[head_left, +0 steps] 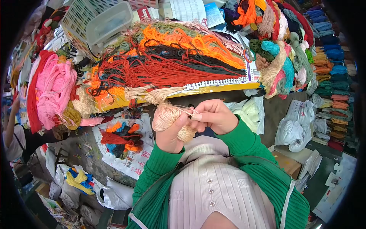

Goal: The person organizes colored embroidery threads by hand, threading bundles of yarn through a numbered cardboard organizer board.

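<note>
A peach-coloured skein of yarn (166, 117) is gripped in my left hand (171, 137), its thumb lying across the strands and its fingers hidden behind the bundle. Close beside it, my right hand (218, 116) pinches a few strands drawn from the top of the skein between thumb and fingers. Just beyond both hands, a beige yarn bundle (156, 94) lies over the table's yellow front edge (213, 89). Behind that, red yarn (141, 72) is spread in long strands on the table, with black and orange yarn (164, 36) further back.
Pink yarn (57, 87) hangs at the table's left end, and mixed skeins (278, 65) at the right. A plastic bin (108, 28) stands at the back left. White bags (291, 129) and a printed sack (135, 162) with coloured yarn lie on the floor. Another person (17, 143) is at far left.
</note>
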Demonstrator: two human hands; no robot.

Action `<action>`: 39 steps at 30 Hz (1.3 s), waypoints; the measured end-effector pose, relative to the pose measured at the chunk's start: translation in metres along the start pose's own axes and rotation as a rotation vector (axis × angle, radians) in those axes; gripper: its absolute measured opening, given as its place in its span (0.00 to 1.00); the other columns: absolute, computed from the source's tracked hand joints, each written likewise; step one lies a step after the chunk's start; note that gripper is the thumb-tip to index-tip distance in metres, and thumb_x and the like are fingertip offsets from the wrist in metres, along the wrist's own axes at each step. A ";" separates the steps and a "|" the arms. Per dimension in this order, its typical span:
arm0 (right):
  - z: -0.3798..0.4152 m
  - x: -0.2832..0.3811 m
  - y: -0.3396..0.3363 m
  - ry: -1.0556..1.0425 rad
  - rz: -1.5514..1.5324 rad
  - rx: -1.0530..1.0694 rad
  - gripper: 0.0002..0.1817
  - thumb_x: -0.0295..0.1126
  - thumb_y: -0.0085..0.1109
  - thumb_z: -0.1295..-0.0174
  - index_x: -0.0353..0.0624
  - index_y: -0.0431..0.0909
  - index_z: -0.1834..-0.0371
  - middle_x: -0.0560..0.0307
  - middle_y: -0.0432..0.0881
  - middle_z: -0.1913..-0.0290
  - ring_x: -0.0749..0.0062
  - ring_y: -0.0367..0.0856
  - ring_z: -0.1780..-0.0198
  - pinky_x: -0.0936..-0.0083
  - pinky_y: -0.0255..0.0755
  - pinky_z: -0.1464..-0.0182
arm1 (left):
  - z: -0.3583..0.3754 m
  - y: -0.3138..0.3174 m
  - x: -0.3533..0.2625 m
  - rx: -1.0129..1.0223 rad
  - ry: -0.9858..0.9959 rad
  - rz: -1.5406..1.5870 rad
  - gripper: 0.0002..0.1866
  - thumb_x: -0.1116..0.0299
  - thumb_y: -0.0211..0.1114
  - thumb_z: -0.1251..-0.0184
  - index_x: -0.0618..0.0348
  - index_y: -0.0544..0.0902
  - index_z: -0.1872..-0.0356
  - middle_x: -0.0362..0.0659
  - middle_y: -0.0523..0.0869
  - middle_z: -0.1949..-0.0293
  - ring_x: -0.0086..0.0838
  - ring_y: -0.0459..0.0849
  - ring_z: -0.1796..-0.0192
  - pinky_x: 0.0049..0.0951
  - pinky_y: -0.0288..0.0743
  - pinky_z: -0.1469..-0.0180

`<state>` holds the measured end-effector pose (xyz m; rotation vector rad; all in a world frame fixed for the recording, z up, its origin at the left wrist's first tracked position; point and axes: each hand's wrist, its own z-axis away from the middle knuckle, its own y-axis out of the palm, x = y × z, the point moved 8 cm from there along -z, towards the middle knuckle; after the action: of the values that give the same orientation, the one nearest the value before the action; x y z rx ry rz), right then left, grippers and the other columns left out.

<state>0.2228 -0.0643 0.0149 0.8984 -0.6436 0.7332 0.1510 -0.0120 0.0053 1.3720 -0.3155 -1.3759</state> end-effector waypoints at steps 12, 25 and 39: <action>-0.001 0.005 0.007 -0.044 0.111 -0.036 0.06 0.24 0.53 0.54 0.34 0.75 0.72 0.72 0.65 0.85 0.92 0.52 0.86 0.90 0.41 0.85 | 0.000 0.005 0.003 -0.002 -0.040 0.202 0.17 0.68 0.46 0.43 0.69 0.67 0.56 0.49 0.73 0.57 0.31 0.73 0.57 0.29 0.68 0.57; -0.003 0.003 0.003 -0.010 -0.137 -0.093 0.05 0.24 0.50 0.52 0.34 0.74 0.73 0.66 0.69 0.81 0.90 0.50 0.86 0.89 0.43 0.85 | -0.001 0.010 0.000 0.092 -0.008 0.177 0.19 0.68 0.44 0.42 0.70 0.63 0.52 0.50 0.68 0.52 0.32 0.68 0.50 0.30 0.61 0.48; -0.006 0.005 0.007 -0.014 -0.158 0.010 0.08 0.25 0.49 0.49 0.32 0.72 0.67 0.62 0.71 0.81 0.89 0.55 0.85 0.91 0.47 0.84 | -0.004 0.008 0.001 0.207 -0.028 0.193 0.21 0.62 0.40 0.40 0.69 0.64 0.52 0.50 0.67 0.51 0.34 0.66 0.48 0.33 0.57 0.46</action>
<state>0.2218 -0.0545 0.0190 0.9528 -0.5749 0.5896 0.1588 -0.0135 0.0101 1.4506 -0.6072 -1.2280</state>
